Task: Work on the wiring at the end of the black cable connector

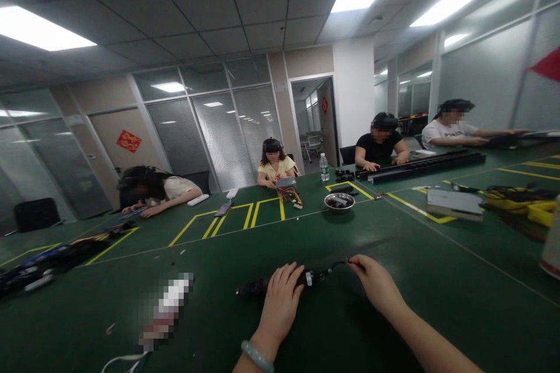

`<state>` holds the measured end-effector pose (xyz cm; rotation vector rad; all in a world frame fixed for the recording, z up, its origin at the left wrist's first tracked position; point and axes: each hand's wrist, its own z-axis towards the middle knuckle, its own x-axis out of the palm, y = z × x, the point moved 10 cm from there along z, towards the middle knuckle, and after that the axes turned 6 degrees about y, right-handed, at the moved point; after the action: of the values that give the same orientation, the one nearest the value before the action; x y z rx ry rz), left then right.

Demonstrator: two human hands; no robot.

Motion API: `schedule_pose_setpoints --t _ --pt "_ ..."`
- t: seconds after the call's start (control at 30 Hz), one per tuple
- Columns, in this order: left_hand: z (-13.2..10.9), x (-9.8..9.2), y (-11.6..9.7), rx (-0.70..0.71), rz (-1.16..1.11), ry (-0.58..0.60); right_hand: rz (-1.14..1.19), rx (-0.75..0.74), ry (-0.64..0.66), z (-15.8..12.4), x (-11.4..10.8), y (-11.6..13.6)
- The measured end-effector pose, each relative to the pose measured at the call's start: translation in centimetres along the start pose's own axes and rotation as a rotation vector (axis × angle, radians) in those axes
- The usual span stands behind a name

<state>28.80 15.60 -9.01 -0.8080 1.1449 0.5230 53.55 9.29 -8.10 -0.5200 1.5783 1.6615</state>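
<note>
In the head view, the one view supplied, you work at a green-topped table (210,268), where the item in hand, a long black tool-like body (254,288) with a small white label (310,278), lies crosswise directly before you. Your left hand (283,291), with a pale green bangle (256,355) at the wrist, lies over the middle of that body, fingers draped across its top; whether they clamp it or merely press it down cannot be told. Your right hand (376,282) has thumb and forefinger together, pinched on the far end of a thin, bent black cable (336,265) leading from the body's right end. The step in hand is judged to be steadying the body while handling its cable; whether to straighten, join or free it is not determinable. The next move appears to call for a firm left hand and a gentle pull along the cable, sparing the joint. Markings: the white label bears print too small to read. A clear plastic bottle (324,168) beyond the steel bowl (339,208) carries a label, brand illegible. The red diamond-shaped paper sign (129,141) on the left door has gold figuring, not readable. A white-and-reddish object (168,309) at your left is pixelated, so any writing is lost.
</note>
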Motion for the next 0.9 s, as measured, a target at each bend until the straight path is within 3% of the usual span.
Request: schedule_pose_setpoints --t 0.2,0.33,0.57,0.73,0.9 --pt "0.4 -0.1 1.5 -0.083 -0.058 -0.021 -0.097 0.122 -0.185 3.7 -1.4 1.8" --pt "0.3 -0.4 2.0 -0.100 -0.074 -0.032 -0.052 0.105 -0.131 5.4 0.4 1.4" --pt "0.5 -0.2 2.7 -0.100 -0.039 -0.057 0.062 0.001 0.005 4.2 1.5 1.0" --pt "0.3 -1.3 1.2 -0.004 0.050 -0.158 0.113 -0.118 0.229 2.8 3.7 3.2" --pt "0.7 -2.0 -3.7 0.236 0.150 -0.168 0.320 -0.116 0.573 0.9 7.9 3.4"
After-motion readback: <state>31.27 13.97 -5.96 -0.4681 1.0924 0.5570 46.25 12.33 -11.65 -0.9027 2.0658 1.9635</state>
